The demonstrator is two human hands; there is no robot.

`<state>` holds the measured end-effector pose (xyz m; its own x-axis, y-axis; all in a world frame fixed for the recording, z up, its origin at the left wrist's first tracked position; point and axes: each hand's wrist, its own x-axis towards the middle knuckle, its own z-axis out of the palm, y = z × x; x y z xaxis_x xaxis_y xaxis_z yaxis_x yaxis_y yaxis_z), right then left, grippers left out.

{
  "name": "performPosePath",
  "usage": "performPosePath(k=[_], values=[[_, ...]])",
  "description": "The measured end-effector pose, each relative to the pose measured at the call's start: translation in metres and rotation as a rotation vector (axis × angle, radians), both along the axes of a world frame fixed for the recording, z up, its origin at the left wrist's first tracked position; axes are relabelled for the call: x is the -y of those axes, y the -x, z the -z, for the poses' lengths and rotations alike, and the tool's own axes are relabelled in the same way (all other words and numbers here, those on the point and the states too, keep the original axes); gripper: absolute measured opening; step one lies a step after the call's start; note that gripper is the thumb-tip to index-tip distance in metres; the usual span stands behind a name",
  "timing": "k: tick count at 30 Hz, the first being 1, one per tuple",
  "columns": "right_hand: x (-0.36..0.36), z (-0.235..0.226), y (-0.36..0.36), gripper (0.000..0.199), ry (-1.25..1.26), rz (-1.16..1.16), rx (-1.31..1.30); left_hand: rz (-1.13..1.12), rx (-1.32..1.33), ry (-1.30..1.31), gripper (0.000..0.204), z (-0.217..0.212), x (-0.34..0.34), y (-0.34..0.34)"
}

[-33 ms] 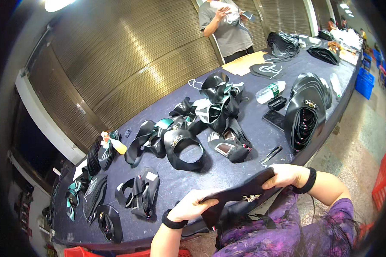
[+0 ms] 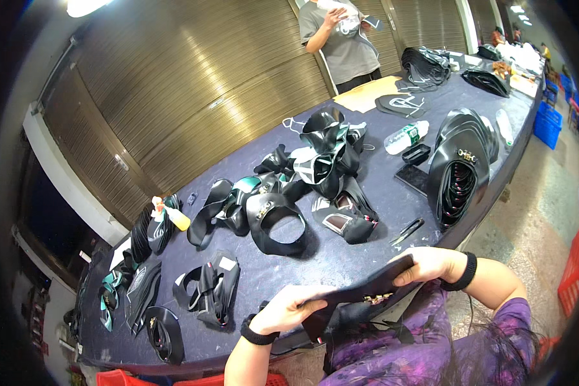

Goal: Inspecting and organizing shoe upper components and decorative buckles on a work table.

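1. The black piece [image 2: 373, 280], flat and flexible-looking, is held at the near edge of the desk [image 2: 341, 260], between 4 and 5 o'clock from the picture's centre. Its gold ornament [image 2: 377, 298] sits on the lower side of the visible strip.
2. From the piece, the left hand [image 2: 293, 307] lies between 8 and 9 o'clock, its fingers pinching that end. The right hand [image 2: 426, 265], between 2 and 3 o'clock, grips the other end, thumb pressed on the near face.
3. Since the earlier frame the piece has tipped slightly: its dark face shows narrower, and a pale patch [image 2: 392, 313] shows more below. Both holds remain, so this reads as a small change of angle, not a release.
4. At 1 o'clock from the piece lie a slim black-handled tool [image 2: 408, 231] and, beyond it, a stack of black pieces [image 2: 439, 186]; at 10 o'clock rests a black ring-shaped piece [image 2: 257, 235]. Neither hand touches these.
5. The piece's underside is hidden, and the left fingers behind it are covered. Its lower part merges with shadow near the purple clothing [image 2: 392, 350] at 6 o'clock. I cannot tell what the pale patch is.
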<state>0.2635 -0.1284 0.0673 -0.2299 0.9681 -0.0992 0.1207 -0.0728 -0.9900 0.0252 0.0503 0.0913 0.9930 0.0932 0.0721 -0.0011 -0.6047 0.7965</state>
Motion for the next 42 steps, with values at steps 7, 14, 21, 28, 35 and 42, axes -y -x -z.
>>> performPosePath(k=[7,14,21,28,35,42], values=[[0.003,-0.031,0.032,0.036,-1.089,-0.227,0.808,0.096,0.559,-1.057,0.033,-0.042,0.009,0.017],[-0.052,0.108,0.045,0.049,-0.895,-0.205,1.032,0.048,0.051,-1.152,0.045,0.083,-0.045,0.017],[-0.049,0.1,0.043,0.072,-0.66,-0.122,0.605,-0.05,0.045,-0.974,0.048,0.071,-0.001,0.013],[-0.052,0.116,0.048,0.062,-0.775,0.0,0.703,-0.269,0.199,-0.662,0.048,0.105,0.029,-0.005],[-0.049,0.105,0.047,0.066,-0.716,0.047,0.803,-0.357,0.225,-0.7,0.041,0.11,0.042,-0.01],[-0.054,0.105,0.043,0.059,-0.717,-0.04,0.868,-0.309,0.408,-0.811,0.019,0.127,0.044,-0.012]])
